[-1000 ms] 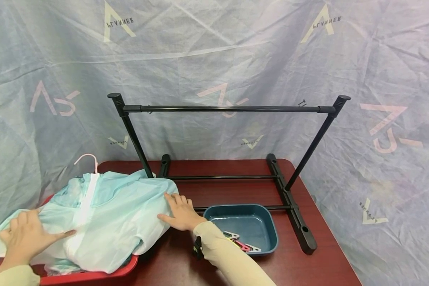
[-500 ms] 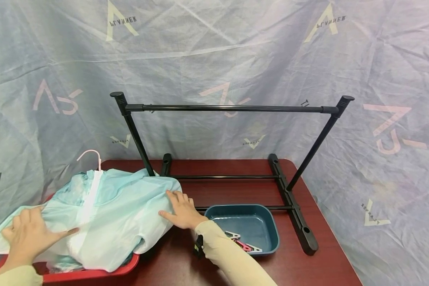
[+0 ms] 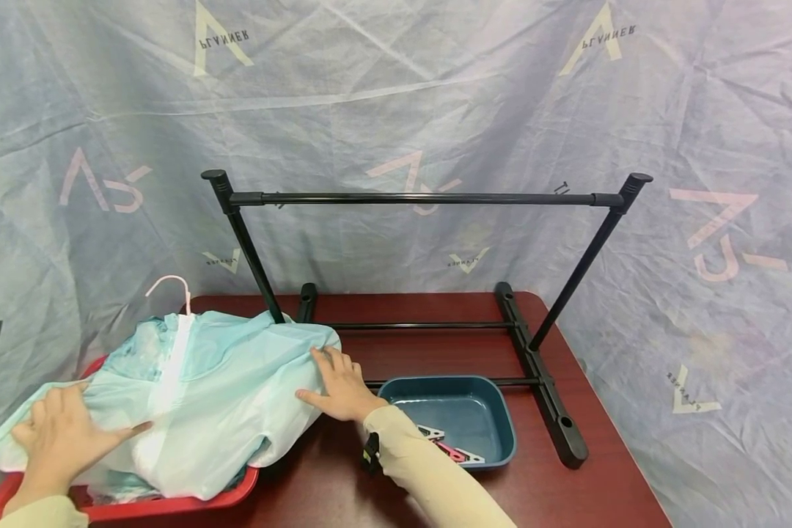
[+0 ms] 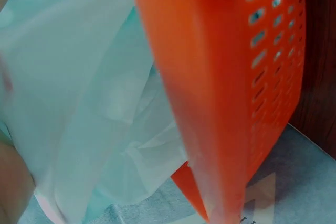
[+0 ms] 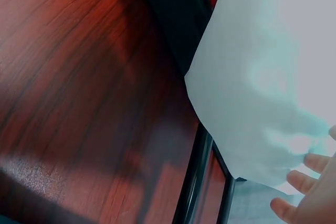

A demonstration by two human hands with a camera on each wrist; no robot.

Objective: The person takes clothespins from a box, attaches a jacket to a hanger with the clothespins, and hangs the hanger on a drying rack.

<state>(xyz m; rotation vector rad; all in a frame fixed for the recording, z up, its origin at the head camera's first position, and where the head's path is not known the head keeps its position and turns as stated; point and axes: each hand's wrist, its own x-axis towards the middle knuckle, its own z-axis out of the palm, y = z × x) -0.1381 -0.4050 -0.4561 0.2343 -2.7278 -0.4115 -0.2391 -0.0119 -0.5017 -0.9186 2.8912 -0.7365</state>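
A thin pale teal jacket [image 3: 237, 396] with a white zip strip lies over the red basket [image 3: 171, 507], on a pink hanger [image 3: 186, 293] whose hook sticks up at the collar. My left hand [image 3: 62, 440] rests on the jacket's left side, thumb stretched toward the zip. My right hand [image 3: 343, 389] touches the jacket's right side with its fingers spread and fairly straight. In the right wrist view, my right fingers [image 5: 302, 182] lie against the pale cloth. The left wrist view shows the jacket [image 4: 79, 87] beside the basket's perforated wall [image 4: 273, 66]; most of my left hand is out of that view.
A black garment rack [image 3: 409, 199] stands on the dark red table [image 3: 607, 455], its left foot partly covered by the jacket. A blue tray [image 3: 465, 389] holding several clips [image 3: 454, 453] sits right of my right hand. A printed grey cloth [image 3: 396, 88] hangs behind.
The jacket and its hanger have shifted slightly right, and both hands have moved along with them. The rack and tray have stayed in place.
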